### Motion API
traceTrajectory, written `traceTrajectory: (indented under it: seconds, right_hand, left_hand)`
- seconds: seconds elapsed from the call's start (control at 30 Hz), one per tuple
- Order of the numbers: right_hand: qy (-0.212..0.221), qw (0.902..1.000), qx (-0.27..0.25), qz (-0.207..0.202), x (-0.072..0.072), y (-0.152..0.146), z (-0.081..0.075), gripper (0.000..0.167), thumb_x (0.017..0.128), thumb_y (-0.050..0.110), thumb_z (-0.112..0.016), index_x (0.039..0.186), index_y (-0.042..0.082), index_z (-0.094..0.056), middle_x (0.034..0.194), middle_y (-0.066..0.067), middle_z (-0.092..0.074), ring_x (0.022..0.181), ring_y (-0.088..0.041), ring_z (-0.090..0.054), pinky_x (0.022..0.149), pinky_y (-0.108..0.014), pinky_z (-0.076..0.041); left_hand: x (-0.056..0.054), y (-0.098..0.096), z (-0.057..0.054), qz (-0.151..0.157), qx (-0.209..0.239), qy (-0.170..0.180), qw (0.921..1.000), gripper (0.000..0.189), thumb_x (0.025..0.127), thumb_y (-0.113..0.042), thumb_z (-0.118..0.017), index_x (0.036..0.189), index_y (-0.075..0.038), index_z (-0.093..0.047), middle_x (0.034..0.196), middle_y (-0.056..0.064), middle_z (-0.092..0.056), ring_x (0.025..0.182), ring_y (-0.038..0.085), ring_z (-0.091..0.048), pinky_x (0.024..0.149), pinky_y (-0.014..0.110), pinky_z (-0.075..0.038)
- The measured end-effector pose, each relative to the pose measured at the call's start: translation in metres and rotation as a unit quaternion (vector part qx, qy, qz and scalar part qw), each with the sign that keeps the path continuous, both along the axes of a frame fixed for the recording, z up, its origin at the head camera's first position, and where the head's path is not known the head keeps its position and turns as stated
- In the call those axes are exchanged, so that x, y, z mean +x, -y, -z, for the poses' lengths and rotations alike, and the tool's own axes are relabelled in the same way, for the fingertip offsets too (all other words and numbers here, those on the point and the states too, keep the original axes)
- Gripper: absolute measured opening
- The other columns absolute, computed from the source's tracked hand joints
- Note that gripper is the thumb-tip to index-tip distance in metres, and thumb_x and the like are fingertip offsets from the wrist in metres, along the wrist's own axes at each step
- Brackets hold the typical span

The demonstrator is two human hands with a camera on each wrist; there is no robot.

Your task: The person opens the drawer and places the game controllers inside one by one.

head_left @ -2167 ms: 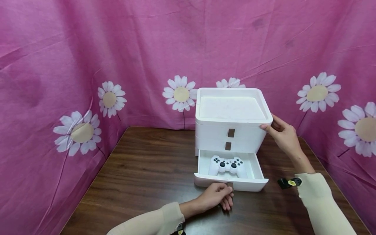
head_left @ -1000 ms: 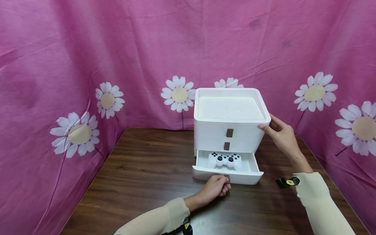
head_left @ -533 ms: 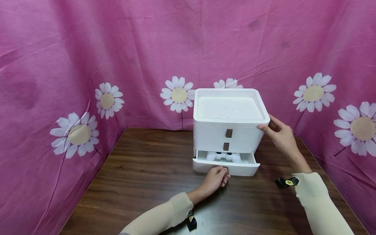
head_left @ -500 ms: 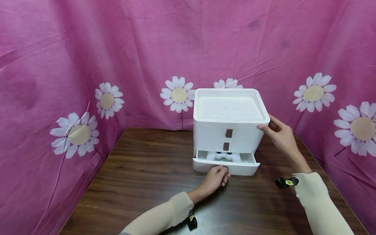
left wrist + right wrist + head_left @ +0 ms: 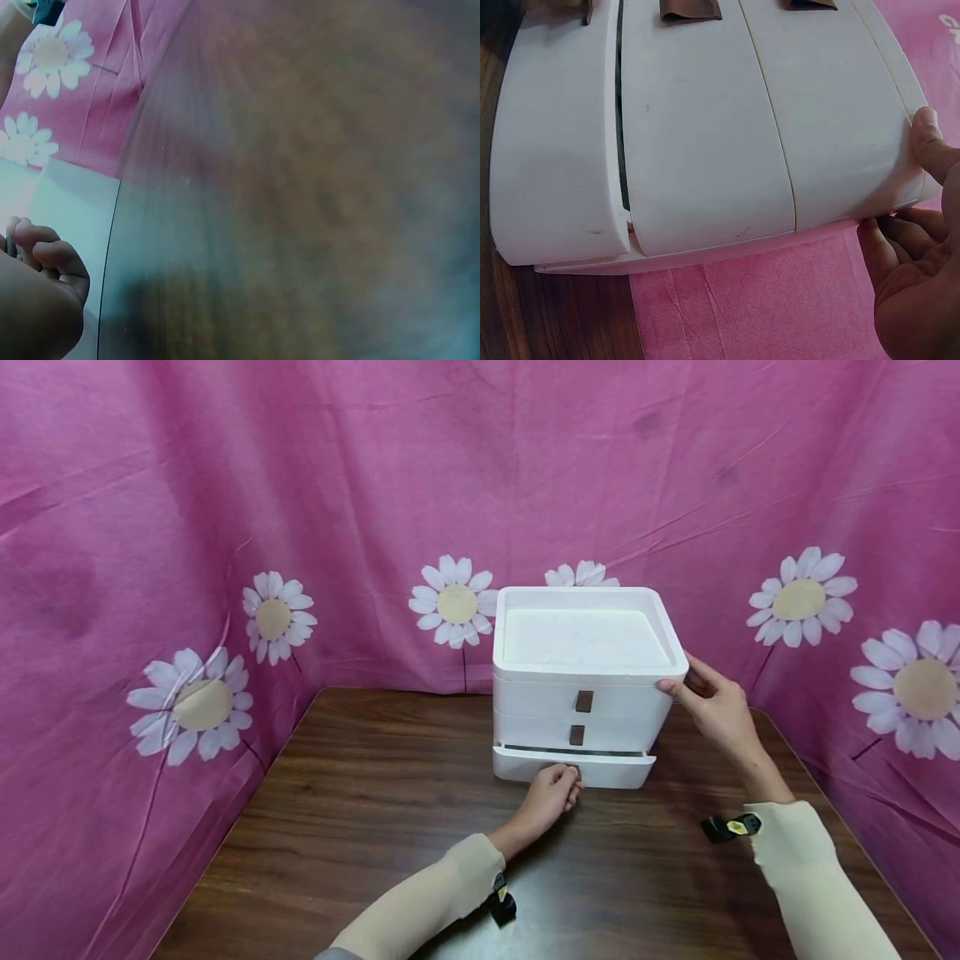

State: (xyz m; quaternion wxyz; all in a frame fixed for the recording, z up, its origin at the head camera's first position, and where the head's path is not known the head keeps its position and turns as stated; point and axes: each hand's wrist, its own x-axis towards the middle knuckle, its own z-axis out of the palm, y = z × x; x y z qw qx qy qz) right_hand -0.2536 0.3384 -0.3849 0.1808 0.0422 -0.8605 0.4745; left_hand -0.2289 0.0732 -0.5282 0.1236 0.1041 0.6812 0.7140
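Observation:
A white three-drawer storage box (image 5: pixel 540 700) stands on the table, with a shallow tray top. Its bottom drawer (image 5: pixel 618 771) sticks out slightly, leaving a thin dark gap above its front; the inside is hidden. My left hand (image 5: pixel 550 795) pinches that drawer's brown pull tab (image 5: pixel 577 772). In the left wrist view the curled left fingers (image 5: pixel 60 259) lie in front of the white drawer front (image 5: pixel 79 202). My right hand (image 5: pixel 722 714) grips the box's upper right front corner. The right wrist view shows its thumb (image 5: pixel 928 142) on the front and the other fingers along the side.
Brown pull tabs mark the top drawer (image 5: pixel 584 702) and middle drawer (image 5: pixel 577 735). Under the box is a dark wooden table (image 5: pixel 360 827). A pink curtain (image 5: pixel 360 485) with daisies hangs behind and on both sides.
The bottom drawer has slid back into the box, my left hand moving forward with its tab. The white game controller inside has gone out of sight. My right hand stays at the corner.

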Motion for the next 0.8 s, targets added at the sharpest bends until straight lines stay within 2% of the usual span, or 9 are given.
traceTrajectory:
  seconds: [0.07,0.2,0.37,0.53,0.8]
  right_hand:
    - [-0.004,1.0,0.0,-0.001,0.0,0.0,0.001,0.072,0.101,0.029,-0.075,0.163,0.012,-0.042,0.156,-0.027,-0.051,0.114,0.018,-0.054,0.084,0.0,-0.048]
    - [-0.01,0.9999,-0.003,-0.004,-0.001,0.0,0.002,0.071,0.101,0.027,-0.075,0.163,0.012,-0.043,0.155,-0.028,-0.051,0.112,0.019,-0.054,0.083,-0.001,-0.049]
    - [-0.008,1.0,-0.001,0.002,-0.001,0.0,0.001,0.071,0.101,0.028,-0.075,0.163,0.013,-0.043,0.155,-0.028,-0.052,0.111,0.019,-0.054,0.082,0.0,-0.048]
    - [-0.007,1.0,0.003,0.004,0.0,0.0,0.0,0.071,0.102,0.029,-0.074,0.163,0.014,-0.042,0.155,-0.028,-0.052,0.11,0.02,-0.054,0.081,0.0,-0.048]
    - [-0.008,1.0,-0.003,0.0,0.0,0.001,0.003,0.071,0.102,0.028,-0.074,0.164,0.013,-0.041,0.156,-0.028,-0.05,0.114,0.019,-0.053,0.083,0.0,-0.048]
  left_hand:
    - [-0.004,-0.001,0.0,-0.002,0.002,0.001,1.0,0.029,0.11,-0.02,-0.051,0.091,-0.004,-0.065,0.084,0.01,-0.066,0.062,0.003,-0.051,0.057,0.015,-0.045]
    - [-0.013,-0.002,-0.001,-0.002,0.004,0.01,0.9999,0.029,0.111,-0.022,-0.05,0.092,-0.006,-0.065,0.079,0.0,-0.06,0.062,0.003,-0.049,0.057,0.015,-0.044]
    - [-0.02,-0.002,-0.004,0.001,-0.004,0.002,1.0,0.035,0.112,-0.026,-0.05,0.093,-0.002,-0.068,0.071,-0.005,-0.055,0.06,0.004,-0.048,0.057,0.016,-0.044]
    - [-0.022,-0.002,-0.005,0.006,-0.013,-0.004,0.9999,0.037,0.112,-0.029,-0.05,0.091,-0.004,-0.068,0.069,-0.006,-0.055,0.06,0.003,-0.048,0.058,0.017,-0.044]
    - [-0.022,-0.001,-0.002,0.003,-0.006,0.009,0.9999,0.033,0.111,-0.026,-0.05,0.09,-0.005,-0.067,0.073,-0.002,-0.056,0.061,0.004,-0.049,0.057,0.017,-0.045]
